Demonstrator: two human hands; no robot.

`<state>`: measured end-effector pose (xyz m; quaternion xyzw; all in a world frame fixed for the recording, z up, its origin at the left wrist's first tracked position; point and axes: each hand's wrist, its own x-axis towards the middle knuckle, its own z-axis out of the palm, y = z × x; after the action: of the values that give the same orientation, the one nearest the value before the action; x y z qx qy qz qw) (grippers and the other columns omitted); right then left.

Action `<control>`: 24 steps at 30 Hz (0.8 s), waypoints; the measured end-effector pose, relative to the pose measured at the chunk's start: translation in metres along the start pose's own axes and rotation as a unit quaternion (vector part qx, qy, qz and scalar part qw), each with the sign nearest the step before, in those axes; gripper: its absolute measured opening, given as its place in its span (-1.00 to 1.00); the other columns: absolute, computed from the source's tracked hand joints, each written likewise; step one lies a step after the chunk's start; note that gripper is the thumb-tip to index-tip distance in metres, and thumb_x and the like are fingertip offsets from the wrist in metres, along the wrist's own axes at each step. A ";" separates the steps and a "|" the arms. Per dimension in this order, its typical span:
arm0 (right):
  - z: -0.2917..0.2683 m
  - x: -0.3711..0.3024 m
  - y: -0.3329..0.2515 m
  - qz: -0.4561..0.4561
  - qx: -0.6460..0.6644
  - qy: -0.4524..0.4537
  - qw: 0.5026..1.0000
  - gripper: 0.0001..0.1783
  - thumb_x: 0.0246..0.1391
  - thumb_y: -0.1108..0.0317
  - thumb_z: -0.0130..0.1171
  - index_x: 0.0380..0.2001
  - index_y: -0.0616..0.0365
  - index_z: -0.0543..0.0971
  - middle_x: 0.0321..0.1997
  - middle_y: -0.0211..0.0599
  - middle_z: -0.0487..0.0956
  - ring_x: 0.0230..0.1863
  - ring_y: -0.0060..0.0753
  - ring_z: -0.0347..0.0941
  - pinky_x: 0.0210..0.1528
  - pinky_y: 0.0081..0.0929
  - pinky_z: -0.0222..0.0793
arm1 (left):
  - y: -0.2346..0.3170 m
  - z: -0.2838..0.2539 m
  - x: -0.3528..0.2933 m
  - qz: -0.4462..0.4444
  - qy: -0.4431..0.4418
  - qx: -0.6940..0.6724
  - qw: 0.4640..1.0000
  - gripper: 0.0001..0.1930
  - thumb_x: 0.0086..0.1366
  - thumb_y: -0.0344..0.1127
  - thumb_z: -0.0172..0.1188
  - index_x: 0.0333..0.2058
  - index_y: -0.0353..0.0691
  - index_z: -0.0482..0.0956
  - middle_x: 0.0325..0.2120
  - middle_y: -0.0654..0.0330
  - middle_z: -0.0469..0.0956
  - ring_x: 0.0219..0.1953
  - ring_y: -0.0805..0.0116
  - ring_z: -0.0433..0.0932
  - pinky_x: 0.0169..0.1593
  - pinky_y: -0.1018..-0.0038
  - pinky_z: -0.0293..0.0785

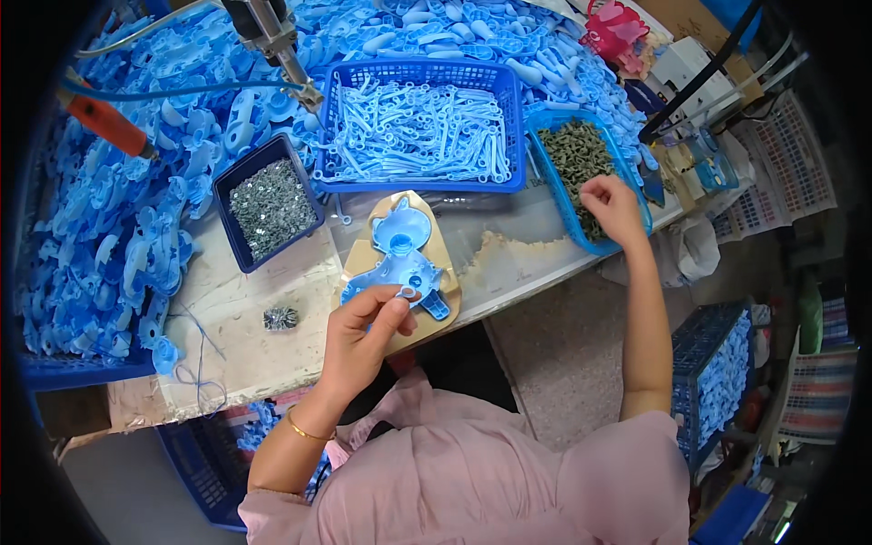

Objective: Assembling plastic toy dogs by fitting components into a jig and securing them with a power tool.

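Observation:
My left hand (359, 338) pinches a small light-blue stick, of which a ringed end (407, 292) shows between thumb and fingertips. Just beneath lies a light-blue moulded plastic shell (401, 232) with rounded hollows, set on a tan board (359, 259). My right hand (613, 207) is over a bright blue tray (589, 243) of small dark greenish parts (574, 150), its fingers drawn together. Whatever those fingertips hold, if anything, cannot be made out. Beyond the shell, a blue basket (422, 188) holds many light-blue ring-ended sticks (418, 132).
A dark blue bin (243, 265) of small metal pieces (268, 207) stands left of the board. Nearer lies a small metallic clump (281, 318). Blue plastic parts (118, 227) heap up at left and back. A tool head (277, 45) and an orange-handled tool (109, 123) hang above.

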<state>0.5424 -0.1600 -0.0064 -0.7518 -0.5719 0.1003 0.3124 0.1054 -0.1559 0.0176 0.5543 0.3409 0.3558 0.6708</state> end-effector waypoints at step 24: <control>0.064 -0.060 -0.207 0.055 0.369 -0.371 0.850 -0.84 0.23 0.43 0.19 -0.17 0.28 0.61 -0.39 -0.47 0.59 -0.41 -0.71 0.47 -0.37 -0.63 0.40 | -0.007 0.005 0.004 -0.010 -0.019 0.091 0.996 -0.81 0.45 -0.34 0.15 -0.14 -0.32 0.37 -0.36 0.20 0.54 -0.34 0.49 0.57 -0.26 0.52 0.48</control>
<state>0.3250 -0.1614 0.0520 -0.5180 -0.5238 0.5929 0.3253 0.1126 -0.1563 0.0114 0.6159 0.3645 0.3061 0.6278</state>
